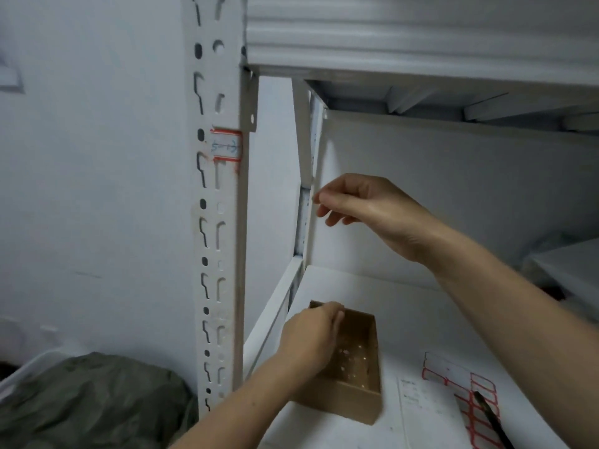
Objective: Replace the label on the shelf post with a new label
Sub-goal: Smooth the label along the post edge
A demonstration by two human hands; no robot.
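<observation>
Red-edged label stuck high on the white shelf post, blue writing on it, too blurry to read. Right hand up in the air beside the post, not touching the label, thumb and fingers pinched close; cannot tell if anything tiny is between them. Left hand down low, curled over the rim of a brown cardboard box on the shelf. Sheet of new red-edged labels near the box, black pen lying on it. Green bag left of the post.
</observation>
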